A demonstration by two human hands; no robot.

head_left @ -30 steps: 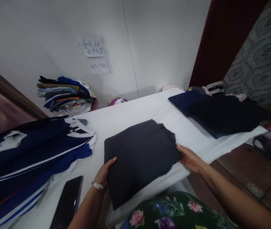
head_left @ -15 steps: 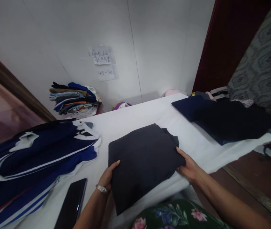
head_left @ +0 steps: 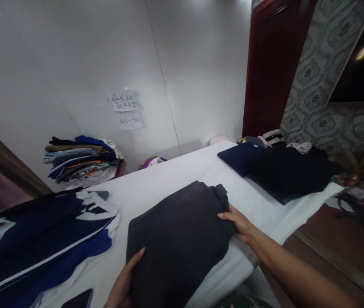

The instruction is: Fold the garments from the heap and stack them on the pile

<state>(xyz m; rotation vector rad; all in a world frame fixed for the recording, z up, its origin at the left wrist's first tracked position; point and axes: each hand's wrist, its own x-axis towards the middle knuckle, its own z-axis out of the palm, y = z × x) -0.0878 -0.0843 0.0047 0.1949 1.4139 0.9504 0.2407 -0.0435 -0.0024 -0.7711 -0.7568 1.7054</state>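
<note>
A folded dark grey garment [head_left: 177, 239] is held between my two hands over the front part of the white table [head_left: 165, 184]. My left hand [head_left: 124, 276] grips its left edge, thumb on top and the other fingers hidden beneath. On the right edge my right hand [head_left: 238, 224] is closed in the same way, thumb lying over the cloth. A small loose flap of fabric sticks out at the garment's far right corner. What kind of garment it is, I cannot tell.
Navy clothes with white stripes [head_left: 50, 239] lie on the left, beside a phone [head_left: 78, 299]. Dark folded clothes [head_left: 284, 175] rest at the right end. A stack of folded clothes [head_left: 81, 160] stands by the wall, below paper notes [head_left: 127, 109].
My view has swung to the right and up, bringing more of the door and a dark screen into sight. Both hands still grip the garment, which sits lower in view.
</note>
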